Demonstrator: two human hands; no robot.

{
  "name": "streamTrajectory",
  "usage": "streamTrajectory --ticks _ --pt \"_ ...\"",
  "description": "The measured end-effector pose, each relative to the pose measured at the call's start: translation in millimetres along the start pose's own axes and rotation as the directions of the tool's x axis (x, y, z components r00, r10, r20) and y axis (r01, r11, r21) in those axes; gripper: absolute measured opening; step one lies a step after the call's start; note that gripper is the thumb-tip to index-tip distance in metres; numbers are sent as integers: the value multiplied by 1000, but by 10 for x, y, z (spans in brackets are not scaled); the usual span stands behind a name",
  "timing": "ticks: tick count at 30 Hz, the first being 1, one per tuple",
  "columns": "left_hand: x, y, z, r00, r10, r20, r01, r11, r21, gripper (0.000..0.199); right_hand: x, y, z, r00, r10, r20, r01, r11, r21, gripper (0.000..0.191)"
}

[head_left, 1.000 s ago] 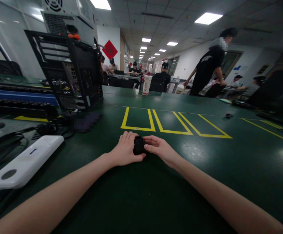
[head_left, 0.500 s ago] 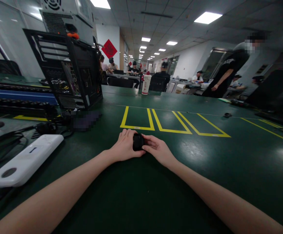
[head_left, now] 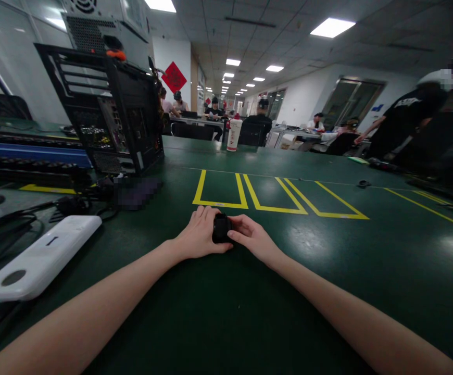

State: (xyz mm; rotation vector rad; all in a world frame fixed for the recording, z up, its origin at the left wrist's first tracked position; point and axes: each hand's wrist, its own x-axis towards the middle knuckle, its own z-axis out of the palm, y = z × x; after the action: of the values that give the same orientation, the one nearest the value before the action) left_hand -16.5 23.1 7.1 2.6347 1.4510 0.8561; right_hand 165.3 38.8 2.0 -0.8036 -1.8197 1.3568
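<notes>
A small black boxy object (head_left: 221,228) with rounded edges is between my hands, low over the green table (head_left: 226,312); its exact kind does not show. My left hand (head_left: 201,232) is wrapped round it from the left, thumb along the near side and fingers over the far side. From the right, my right hand (head_left: 252,235) pinches its edge with thumb and fingertips, the other fingers curled. Just beyond the hands, yellow tape (head_left: 221,204) marks several rectangles on the tabletop.
At left stand an open black computer case (head_left: 128,125), a white oblong device (head_left: 50,255) and tangled black cables (head_left: 0,234). A paper cup (head_left: 233,135) is at the table's far edge. A small black ring-like item (head_left: 364,184) lies right. A person in black (head_left: 410,114) stands far right.
The standing person at the right has moved further right. My hands and the black object stay almost where they were, with only a slight shift of the right fingers.
</notes>
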Motion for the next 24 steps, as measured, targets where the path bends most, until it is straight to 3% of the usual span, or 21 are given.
streamTrajectory --ticks 4,10,16,20,24 --pt "-15 -7 12 1000 9 -11 -9 1000 29 62 -43 -22 9 999 -35 16 34 999 15 35" --pt "-28 -4 -13 999 33 -7 -33 999 18 64 -41 -11 29 999 -44 -25 43 998 -40 20" --pt "-18 -8 -7 999 39 -12 -38 999 15 62 -35 -19 31 999 2 -35 -7 991 -134 27" --pt "-15 -22 11 999 35 -16 -35 999 28 62 -66 -53 31 999 -34 42 37 997 -65 29" --pt "-15 -26 19 999 34 -16 -34 999 27 62 -73 -46 44 998 -61 33 62 998 -28 27"
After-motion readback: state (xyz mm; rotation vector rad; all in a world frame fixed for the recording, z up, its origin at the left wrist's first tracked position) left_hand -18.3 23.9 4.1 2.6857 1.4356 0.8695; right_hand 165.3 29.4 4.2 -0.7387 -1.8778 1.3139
